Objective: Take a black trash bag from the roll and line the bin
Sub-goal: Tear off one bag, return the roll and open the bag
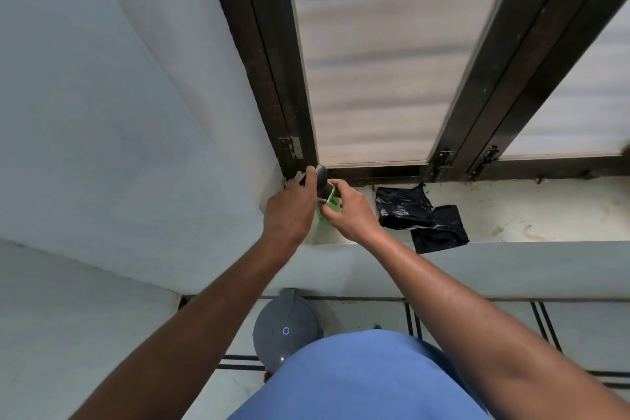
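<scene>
Left hand (289, 206): fingers (311, 177) clenched round a dark roll of trash bags (321, 174), its rounded end poking up above the fist. Right hand (349, 211): fingers (335, 186) pinched on a green wrapper (328, 204) just below the roll; whether they also touched the roll could not be told. Both hands met close together over the left corner of the window sill (511, 211), beside the dark window frame (272, 78).

On the sill, just right of the right hand, lay two loose black trash bags (422, 215), crumpled and folded, one partly overlapping the other, the nearer one reaching the sill's front edge.

Below the sill, on the floor against the wall, stood a grey bin (283, 331) with its round lid shut, partly hidden by the person's blue shirt (358, 382).
</scene>
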`<state>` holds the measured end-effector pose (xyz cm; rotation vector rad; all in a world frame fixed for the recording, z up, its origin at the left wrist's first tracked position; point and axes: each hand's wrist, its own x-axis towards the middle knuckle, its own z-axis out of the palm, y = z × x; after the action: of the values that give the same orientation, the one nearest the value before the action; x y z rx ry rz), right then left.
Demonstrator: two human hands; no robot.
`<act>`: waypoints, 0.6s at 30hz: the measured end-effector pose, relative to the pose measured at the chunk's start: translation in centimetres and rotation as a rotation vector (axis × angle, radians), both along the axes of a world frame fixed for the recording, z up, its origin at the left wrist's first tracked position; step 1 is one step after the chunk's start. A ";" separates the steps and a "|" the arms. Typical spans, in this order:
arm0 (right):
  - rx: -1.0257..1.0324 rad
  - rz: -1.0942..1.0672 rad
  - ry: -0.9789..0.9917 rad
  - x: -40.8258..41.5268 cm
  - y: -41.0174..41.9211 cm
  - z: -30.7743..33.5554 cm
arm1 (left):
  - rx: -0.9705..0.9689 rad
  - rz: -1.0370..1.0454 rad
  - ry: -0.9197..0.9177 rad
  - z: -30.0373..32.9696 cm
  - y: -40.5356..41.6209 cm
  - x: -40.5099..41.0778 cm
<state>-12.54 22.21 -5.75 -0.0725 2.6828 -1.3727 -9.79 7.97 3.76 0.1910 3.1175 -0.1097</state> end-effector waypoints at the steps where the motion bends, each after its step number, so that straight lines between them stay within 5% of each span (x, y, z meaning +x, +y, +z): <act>1: -0.004 -0.003 -0.005 0.0 0.0 0.0 | -0.038 -0.021 0.005 -0.1 0.2 0.0; 15: -0.011 0.030 -0.059 0.0 0.0 -0.3 | -0.354 -0.375 -0.120 2.8 -1.5 -3.2; 18: -0.023 0.008 -0.067 -0.1 0.0 -0.3 | -0.224 -0.404 -0.149 3.7 -1.3 -5.0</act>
<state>-12.59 22.23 -6.04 -0.0392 2.6100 -1.3787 -14.74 6.63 7.46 0.7781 2.8437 -0.4237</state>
